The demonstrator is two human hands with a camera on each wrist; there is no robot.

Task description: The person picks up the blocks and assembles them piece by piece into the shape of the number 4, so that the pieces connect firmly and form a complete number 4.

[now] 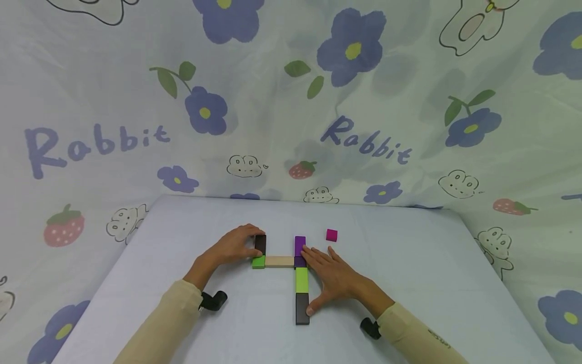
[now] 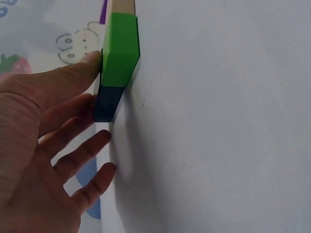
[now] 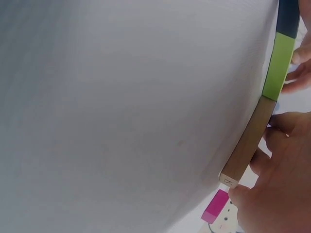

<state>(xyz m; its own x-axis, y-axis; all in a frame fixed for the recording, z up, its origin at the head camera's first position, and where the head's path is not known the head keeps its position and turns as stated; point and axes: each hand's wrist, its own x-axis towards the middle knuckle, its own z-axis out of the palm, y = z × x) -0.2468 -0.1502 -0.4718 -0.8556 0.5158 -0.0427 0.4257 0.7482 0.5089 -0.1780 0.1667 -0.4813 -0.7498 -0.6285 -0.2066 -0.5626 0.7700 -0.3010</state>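
In the head view, my left hand (image 1: 234,246) pinches a dark block (image 1: 260,243) with thumb and fingers. That block adjoins a green block (image 1: 258,262), which my thumb also reaches in the left wrist view. A pale wooden block (image 1: 279,261) joins the green one to a dark purple block (image 1: 297,262). A purple block (image 1: 300,245) lies beyond it; a light green block (image 1: 302,280) and a dark grey block (image 1: 302,309) line up nearer me. My right hand (image 1: 335,277) spreads along their right side, fingertips at the purple blocks, thumb at the dark grey one.
A magenta block (image 1: 332,235) sits apart at the back right of the white-covered table (image 1: 409,263). Behind the table hangs a printed cloth (image 1: 273,106) with flowers and rabbits. Black camera mounts (image 1: 213,301) show at both wrists.
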